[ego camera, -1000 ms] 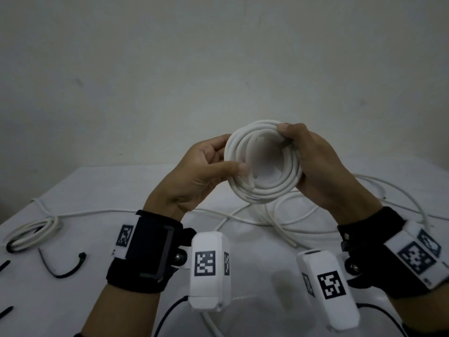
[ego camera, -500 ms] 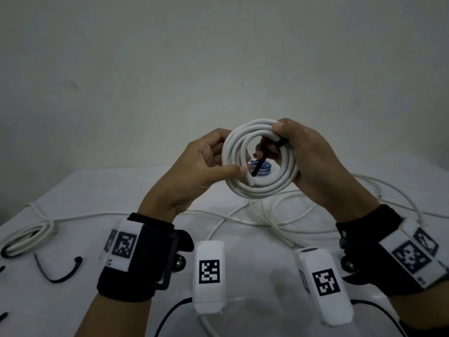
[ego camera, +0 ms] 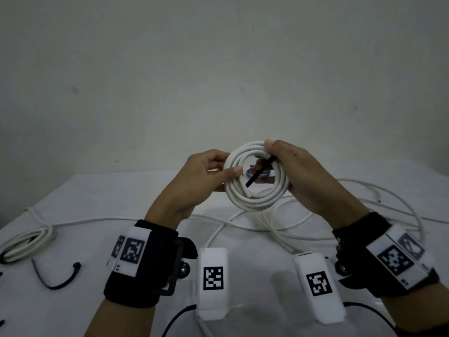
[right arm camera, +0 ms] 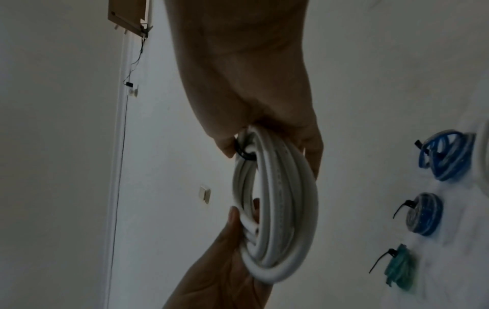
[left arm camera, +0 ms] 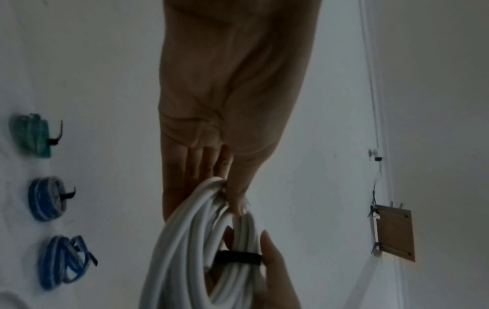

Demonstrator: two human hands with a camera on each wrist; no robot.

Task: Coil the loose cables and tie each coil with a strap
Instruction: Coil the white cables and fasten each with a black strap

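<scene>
A white cable coil [ego camera: 257,195] is held upright above the table between both hands. My left hand [ego camera: 229,164] grips its left side, thumb in front and fingers behind. My right hand [ego camera: 267,154] holds the upper right side and pinches a black strap [ego camera: 258,175] against the strands. The strap's free end sticks down-left across the coil's opening. In the left wrist view the strap [left arm camera: 238,258] lies as a band round the coil [left arm camera: 190,240]. In the right wrist view the strap [right arm camera: 243,151] sits under my right thumb at the top of the coil [right arm camera: 280,209].
Loose white cable [ego camera: 267,229] sprawls over the white table beneath the hands. A tied white coil [ego camera: 26,242] and a spare black strap [ego camera: 58,280] lie at the left. Two blue coils [left arm camera: 46,200] [left arm camera: 63,259] and a green one [left arm camera: 31,135] lie strapped further back.
A second ago no strap showed on the coil. Now the black strap passes through the coil at my right fingers, and its free end has swung out longer toward the lower left.
</scene>
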